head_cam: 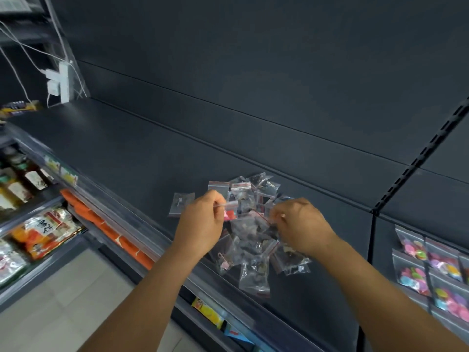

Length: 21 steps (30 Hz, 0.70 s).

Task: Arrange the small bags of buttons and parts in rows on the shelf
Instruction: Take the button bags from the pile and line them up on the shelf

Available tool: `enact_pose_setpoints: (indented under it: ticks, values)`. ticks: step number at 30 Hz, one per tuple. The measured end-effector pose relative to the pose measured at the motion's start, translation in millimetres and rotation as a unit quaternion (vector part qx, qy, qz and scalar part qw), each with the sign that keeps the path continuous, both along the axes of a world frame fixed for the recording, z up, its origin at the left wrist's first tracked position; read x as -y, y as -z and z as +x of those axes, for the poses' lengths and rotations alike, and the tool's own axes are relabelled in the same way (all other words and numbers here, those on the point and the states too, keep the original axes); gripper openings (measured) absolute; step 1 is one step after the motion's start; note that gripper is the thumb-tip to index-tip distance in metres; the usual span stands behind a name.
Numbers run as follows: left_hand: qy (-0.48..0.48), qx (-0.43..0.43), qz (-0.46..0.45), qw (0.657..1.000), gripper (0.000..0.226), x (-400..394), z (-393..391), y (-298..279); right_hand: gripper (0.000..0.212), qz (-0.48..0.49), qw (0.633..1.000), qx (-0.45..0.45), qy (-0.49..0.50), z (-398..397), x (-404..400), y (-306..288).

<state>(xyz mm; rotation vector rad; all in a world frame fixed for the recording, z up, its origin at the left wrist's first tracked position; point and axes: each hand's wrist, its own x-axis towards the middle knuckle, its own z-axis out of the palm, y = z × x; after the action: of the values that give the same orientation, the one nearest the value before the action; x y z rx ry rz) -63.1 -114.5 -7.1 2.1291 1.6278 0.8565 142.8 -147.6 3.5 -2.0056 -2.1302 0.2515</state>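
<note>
A heap of several small clear zip bags (253,247) with dark parts lies on the dark shelf (121,148) near its front edge. One bag (180,203) lies apart, just left of the heap. My left hand (200,222) pinches the top strip of a small bag holding a pink piece (229,212) over the heap. My right hand (302,224) pinches the red-striped edge of another clear bag (251,221) on the heap's right side.
Rows of bags with colourful buttons (441,270) lie on the adjoining shelf section at the right, past a slotted upright (416,163). A white power strip with cables (59,82) hangs at the far left. Bottles and snack packs (43,232) fill lower shelves at the left.
</note>
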Motion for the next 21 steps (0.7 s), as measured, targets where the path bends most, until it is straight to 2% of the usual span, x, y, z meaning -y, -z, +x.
enact_pose_setpoints:
  ticks: [2, 5, 11, 14, 17, 21]
  values:
    - [0.009, -0.005, -0.005, 1.000, 0.009, 4.1, 0.1, 2.2, 0.024, 0.017, 0.999, -0.029, -0.026, -3.1, -0.5, 3.9]
    - [0.024, -0.007, -0.009, 1.000, 0.012, 9.4, 1.2, 4.8, 0.028, -0.026, 0.993, -0.029, -0.113, -8.8, 0.9, 9.4]
    - [0.039, -0.006, 0.019, 0.999, 0.012, 17.6, -0.2, 11.8, 0.027, -0.042, 0.995, 0.011, -0.093, -4.1, 3.1, -0.2]
    - [0.022, 0.030, 0.023, 0.999, 0.017, 18.6, 3.1, 8.7, 0.023, -0.018, 0.996, -0.047, -0.072, -10.2, 5.0, -2.7]
    - [0.013, 0.057, 0.017, 0.998, 0.019, 16.4, 9.3, 3.7, 0.031, 0.000, 0.992, -0.107, -0.063, -22.4, 5.2, -7.6]
    - [-0.029, 0.036, 0.018, 0.999, 0.019, 7.5, 6.6, -2.1, 0.048, 0.006, 0.995, -0.077, -0.066, -31.7, -12.8, -9.6]
